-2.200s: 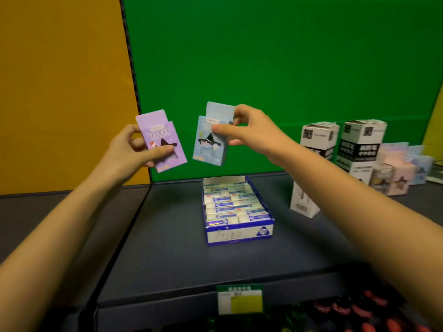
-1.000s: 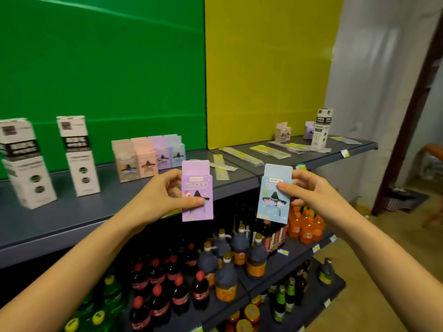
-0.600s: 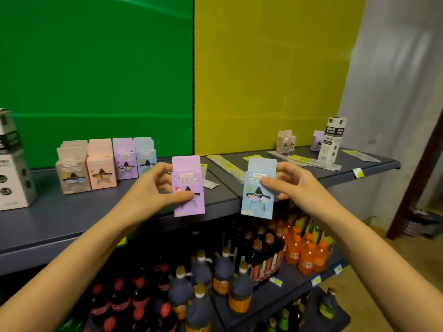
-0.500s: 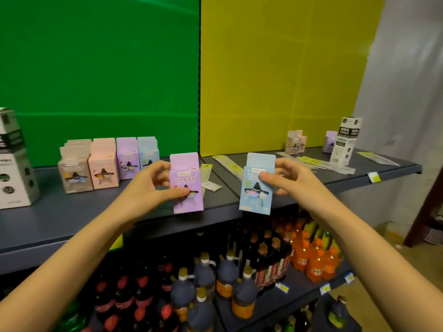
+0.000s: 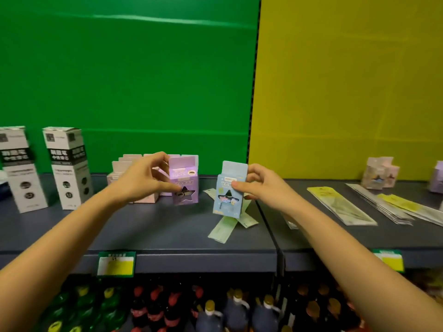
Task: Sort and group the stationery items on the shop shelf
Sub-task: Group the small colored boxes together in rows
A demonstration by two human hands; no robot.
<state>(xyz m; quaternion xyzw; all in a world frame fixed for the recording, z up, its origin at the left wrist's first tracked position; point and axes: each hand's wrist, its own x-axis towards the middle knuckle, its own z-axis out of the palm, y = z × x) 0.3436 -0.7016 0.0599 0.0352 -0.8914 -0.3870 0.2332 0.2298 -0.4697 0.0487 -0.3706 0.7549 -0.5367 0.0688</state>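
Boxes of stationery are held in both hands over a dark grey shelf [image 5: 148,233]. A purple box [image 5: 185,188] with a star-shaped window is pinched by the left hand [image 5: 143,179], with the thumb on its front face and the fingers curled over its top flap. It is held upright at the 3 o'clock end of a row of pink boxes [image 5: 117,167], and whether its base touches the shelf cannot be told. A pale blue box [image 5: 227,197] is gripped by the right hand [image 5: 260,185], with the thumb across the front and the fingers behind the upper edge. It is found at 3 o'clock of the purple box, apart from it and slightly tilted, above crossed pale green flat packets [image 5: 221,230] lying on the shelf. Two tall black-and-white cartons [image 5: 69,168] are stood at 9 o'clock of the pink row. At 3 o'clock of the right hand, long yellow-green packets [image 5: 340,208] are laid flat on the adjoining shelf section, and small pastel boxes [image 5: 380,174] are stood behind them at about 1 o'clock. A green-and-yellow price tag [image 5: 116,263] is fixed to the shelf edge at 6 o'clock of the left hand. Bottles [image 5: 236,312] are seen on the level below. A green panel [image 5: 124,68] is set behind the left section and a yellow panel [image 5: 347,80] behind the right
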